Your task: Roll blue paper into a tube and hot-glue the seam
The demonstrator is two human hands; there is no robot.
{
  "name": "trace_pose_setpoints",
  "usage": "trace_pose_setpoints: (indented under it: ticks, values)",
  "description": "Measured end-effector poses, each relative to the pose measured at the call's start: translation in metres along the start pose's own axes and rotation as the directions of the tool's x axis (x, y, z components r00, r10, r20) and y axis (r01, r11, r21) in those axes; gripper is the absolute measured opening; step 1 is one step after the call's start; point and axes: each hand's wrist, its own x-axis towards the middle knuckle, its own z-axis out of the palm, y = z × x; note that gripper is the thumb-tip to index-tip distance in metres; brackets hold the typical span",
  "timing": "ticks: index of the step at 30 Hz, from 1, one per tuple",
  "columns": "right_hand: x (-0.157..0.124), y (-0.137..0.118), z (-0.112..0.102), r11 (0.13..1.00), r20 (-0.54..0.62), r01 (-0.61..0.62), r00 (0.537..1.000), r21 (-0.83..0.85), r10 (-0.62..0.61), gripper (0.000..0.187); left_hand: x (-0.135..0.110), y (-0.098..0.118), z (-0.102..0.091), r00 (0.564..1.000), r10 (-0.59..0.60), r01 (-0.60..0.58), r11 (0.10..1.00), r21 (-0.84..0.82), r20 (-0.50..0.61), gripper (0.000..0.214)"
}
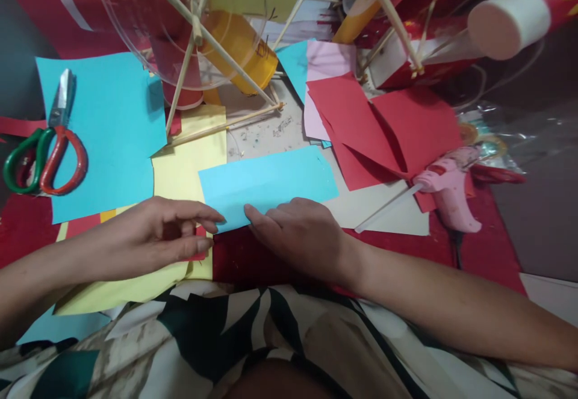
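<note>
A light-blue rectangle of paper [266,176] lies in front of me, its near edge at my hands. My right hand [300,236] is closed on that edge, thumb on top and fingers curled. At the paper's near left corner is my left hand [169,236], its thumb and fingers apart and the index fingertip at the corner. Under and around my left hand are yellow paper [130,287] and a small red piece. Scissors [56,140] with one green and one red handle rest on a larger light-blue sheet [117,110] at the left.
A pink glue gun [451,191] lies at the right, its glue stick over pale card [397,206]. Red paper sheets [388,134] are behind it. A frame of wooden sticks [226,125] stands at the back, near an orange cup [239,50] and a red-and-white cylinder [510,20].
</note>
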Motion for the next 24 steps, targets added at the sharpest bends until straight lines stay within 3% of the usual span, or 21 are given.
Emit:
trace_pose_setpoints:
  ticks: [3, 6, 8, 11, 14, 19, 22, 24]
  values:
    - [-0.002, 0.003, -0.001, 1.0, -0.059, -0.001, 0.998, 0.013, 0.002, 0.026, -0.001, 0.0, -0.012, 0.989, -0.027, 0.029, 0.999, 0.017, -0.142, 0.023]
    - [-0.007, 0.005, -0.007, 0.996, -0.108, -0.064, 0.992, 0.066, 0.071, 0.026, 0.0, -0.004, -0.023, 0.892, 0.091, 0.01, 0.976, 0.22, -0.442, 0.028]
    - [-0.011, 0.007, -0.013, 0.98, -0.146, -0.093, 0.982, 0.174, 0.119, 0.025, 0.003, -0.01, -0.027, 0.848, 0.186, 0.007, 0.932, 0.362, -0.496, 0.039]
    - [-0.014, 0.008, -0.02, 0.941, -0.166, -0.113, 0.971, 0.318, 0.173, 0.022, 0.008, -0.02, -0.028, 0.91, 0.269, -0.127, 0.904, 0.407, -0.314, 0.054]
    - [-0.017, 0.009, -0.023, 0.913, -0.116, -0.113, 0.978, 0.392, 0.171, 0.019, 0.013, -0.025, -0.025, 0.941, 0.327, -0.285, 0.902, 0.323, -0.083, 0.043]
    - [-0.023, 0.008, -0.025, 0.84, -0.023, -0.184, 0.973, 0.511, 0.228, 0.018, 0.026, -0.014, -0.016, 0.949, 0.311, -0.315, 0.927, 0.205, 0.053, 0.025]
    - [-0.021, 0.009, -0.026, 0.644, 0.018, -0.264, 0.932, 0.718, 0.362, 0.01, 0.036, 0.001, -0.011, 0.97, 0.216, -0.232, 0.96, 0.153, 0.115, 0.023]
    - [-0.017, 0.011, -0.027, 0.464, 0.083, -0.339, 0.869, 0.819, 0.489, 0.026, 0.044, 0.012, -0.008, 0.98, 0.125, -0.135, 0.99, 0.052, 0.153, 0.025]
